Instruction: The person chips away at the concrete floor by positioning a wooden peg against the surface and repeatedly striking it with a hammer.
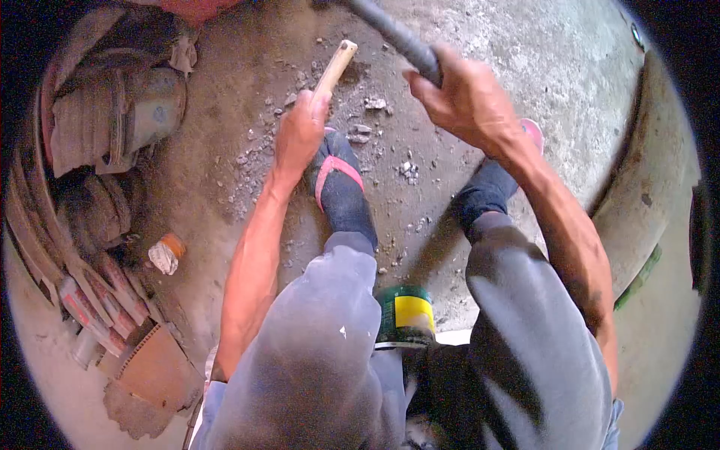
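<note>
My left hand (301, 129) is closed round a short pale wooden stick (335, 67), whose upper end has a dark spot. The stick's lower part is hidden in my fist. Raised to the right, my right hand (472, 101) grips the long grey handle of a hammer (394, 34). Its dark head is mostly cut off at the top edge. Broken grey chips (364, 129) lie on the concrete floor between my feet, close to my left hand.
A green and yellow can (409, 315) stands between my legs. Worn rubber pieces (120, 120) and cardboard (154, 364) are piled at left, near a small orange-and-white roll (166, 253). A large curved pale object (645, 180) lines the right side.
</note>
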The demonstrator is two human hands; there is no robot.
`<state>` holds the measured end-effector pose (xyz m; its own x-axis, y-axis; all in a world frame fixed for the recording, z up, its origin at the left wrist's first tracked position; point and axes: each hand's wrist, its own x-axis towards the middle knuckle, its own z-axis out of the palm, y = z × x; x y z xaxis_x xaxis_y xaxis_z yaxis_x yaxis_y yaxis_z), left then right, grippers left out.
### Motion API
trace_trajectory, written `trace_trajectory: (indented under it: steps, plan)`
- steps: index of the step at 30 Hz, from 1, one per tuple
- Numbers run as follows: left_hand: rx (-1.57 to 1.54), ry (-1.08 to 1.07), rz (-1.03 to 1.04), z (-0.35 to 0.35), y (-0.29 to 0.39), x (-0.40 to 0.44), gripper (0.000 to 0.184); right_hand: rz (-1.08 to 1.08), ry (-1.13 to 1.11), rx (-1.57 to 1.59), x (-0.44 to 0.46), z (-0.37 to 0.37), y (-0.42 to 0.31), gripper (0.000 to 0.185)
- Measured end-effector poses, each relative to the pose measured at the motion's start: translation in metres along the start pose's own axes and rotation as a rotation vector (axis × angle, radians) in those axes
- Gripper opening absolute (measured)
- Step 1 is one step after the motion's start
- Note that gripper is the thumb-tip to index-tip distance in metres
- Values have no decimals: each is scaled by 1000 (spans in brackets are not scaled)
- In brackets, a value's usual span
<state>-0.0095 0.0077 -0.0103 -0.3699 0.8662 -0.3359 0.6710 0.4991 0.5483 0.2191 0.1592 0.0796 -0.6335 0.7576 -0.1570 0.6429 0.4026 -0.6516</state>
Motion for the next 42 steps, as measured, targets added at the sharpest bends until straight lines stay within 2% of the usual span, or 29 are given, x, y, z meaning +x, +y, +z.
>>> trace_trajectory:
  steps: [2, 4, 7, 10, 11, 12, 13, 16, 17, 19, 20, 21, 23, 24, 27, 28, 29, 30, 33, 34, 36, 38, 41, 42]
  plan:
    - [-10, 7, 17, 0, 2, 6, 39, -169, 250, 178, 10, -23, -25, 28]
    - [6, 22, 35, -1, 0, 6, 39, 36, 189, 414, 14, -67, -80, 19]
    - [-9, 6, -5, -2, 1, 6, 38, -62, 404, 514, 19, -48, -79, 23]
    - [7, -4, 1, -1, -3, 9, 38, -8, 327, 343, 6, 5, -25, 30]
    - [15, -7, 5, -1, -3, 9, 38, 0, 203, 280, 0, 23, 1, 27]
    - [3, 0, 15, -1, -2, 9, 39, -58, 98, 39, -6, 35, 27, 24]
    - [-7, 7, 25, -2, -1, 8, 39, 27, -58, -16, -7, 33, 29, 23]
    - [29, 9, 38, 0, -3, 6, 40, 89, -40, 75, -13, 3, 8, 26]
    - [44, 25, 40, 2, -2, 8, 40, 48, 66, 63, -11, -7, -2, 33]
    - [51, 19, 22, 1, 2, 14, 40, -69, 223, 188, 0, -29, -20, 30]
    - [46, 10, 18, 0, 2, 11, 40, -182, 315, 52, 6, -46, -36, 27]
    - [41, 2, 14, -1, 3, 7, 40, -144, 413, 87, 9, -57, -68, 25]
    - [47, 6, 6, -1, 5, 8, 40, -198, 485, 81, 12, -61, -85, 25]
    - [50, 6, 1, -1, 5, 8, 40, -288, 460, 42, 17, -57, -74, 27]
    - [44, -12, -20, -3, 6, 8, 38, -141, 421, 268, 14, -8, -36, 29]
    - [54, -10, -27, -4, 8, 7, 38, -66, 351, 202, 7, 13, -10, 29]
    - [65, -7, -35, -6, 12, 6, 38, -63, 146, 61, 1, 32, 25, 26]
    - [76, -2, -41, -7, 14, 6, 37, -60, -57, -79, 1, 32, 30, 24]
    - [129, 59, 165, 12, -18, 12, 37, -63, 134, -36, -12, 25, 32, 26]
    - [114, 21, 94, 12, -12, 3, 38, -52, 91, 9, -8, 4, 16, 26]
    - [91, -3, -14, -3, 13, 9, 39, -83, 189, -1, 3, -26, -12, 27]
    - [85, -9, 1, -5, 15, 6, 41, -177, 345, 142, 14, -48, -44, 30]
    - [79, -19, 1, -5, 12, 9, 41, -163, 450, 459, 21, -68, -82, 27]
    - [80, -20, 0, -7, 14, 8, 41, -208, 493, 405, 25, -54, -69, 28]
